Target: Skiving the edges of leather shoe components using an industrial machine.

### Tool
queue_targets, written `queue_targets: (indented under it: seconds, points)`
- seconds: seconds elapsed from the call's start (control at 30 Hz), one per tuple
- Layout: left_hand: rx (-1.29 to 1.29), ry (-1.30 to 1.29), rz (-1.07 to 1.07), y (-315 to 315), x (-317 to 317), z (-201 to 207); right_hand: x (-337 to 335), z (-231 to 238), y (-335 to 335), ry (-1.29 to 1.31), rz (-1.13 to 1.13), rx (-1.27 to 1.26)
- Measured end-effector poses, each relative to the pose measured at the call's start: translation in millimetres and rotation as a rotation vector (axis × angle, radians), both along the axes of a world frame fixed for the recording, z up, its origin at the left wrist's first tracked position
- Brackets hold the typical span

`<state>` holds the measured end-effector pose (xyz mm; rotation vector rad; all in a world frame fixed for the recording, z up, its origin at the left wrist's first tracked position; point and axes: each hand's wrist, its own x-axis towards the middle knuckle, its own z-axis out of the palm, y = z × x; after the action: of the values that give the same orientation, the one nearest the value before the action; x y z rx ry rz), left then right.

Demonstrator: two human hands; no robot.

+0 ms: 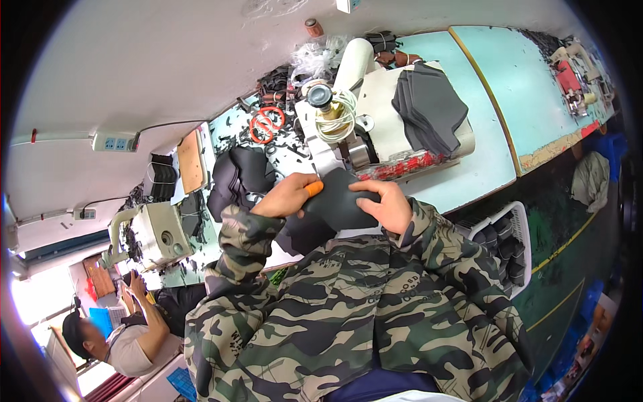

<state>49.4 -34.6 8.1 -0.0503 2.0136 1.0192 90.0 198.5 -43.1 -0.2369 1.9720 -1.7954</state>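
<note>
Left hand on black piece, scrap-strewn table, pale wall beyond.

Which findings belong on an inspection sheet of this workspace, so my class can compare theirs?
Surface: pale blue table, partly covered.
Job's things: dark flat piece between the hands, before a cream machine; stacked dark sheets lie on the machine.
Clutter: dark scraps scattered left of the machine, around orange loops; clear plastic bag behind.
Hands: left hand, orange finger cover, and right hand both touch the piece; grip unclear.
Cables: coiled white cable on the machine; dark cable at a wall socket.
Surroundings: filled white basket right; another person left.
</note>
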Motion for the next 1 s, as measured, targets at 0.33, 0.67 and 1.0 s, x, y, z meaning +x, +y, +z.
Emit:
queue_targets:
  seconds: [0.33, 0.67, 1.0]
  points:
    - [-0.064, 0.357, -0.325, 12.6, -61.2, -21.0, 21.5, 7.6, 4.6, 0.161, -0.102, 0.066]
    - [-0.243, 0.666, -0.255, 38.4, -25.6, -19.9, -60.7, 72.1, 49.4, 0.832, -0.111, 0.582]
    - [0.318, -0.196, 0.222, 0.3, 18.9, -21.4, 13.1, 20.3, 19.6, -0.355, 0.004, -0.363]
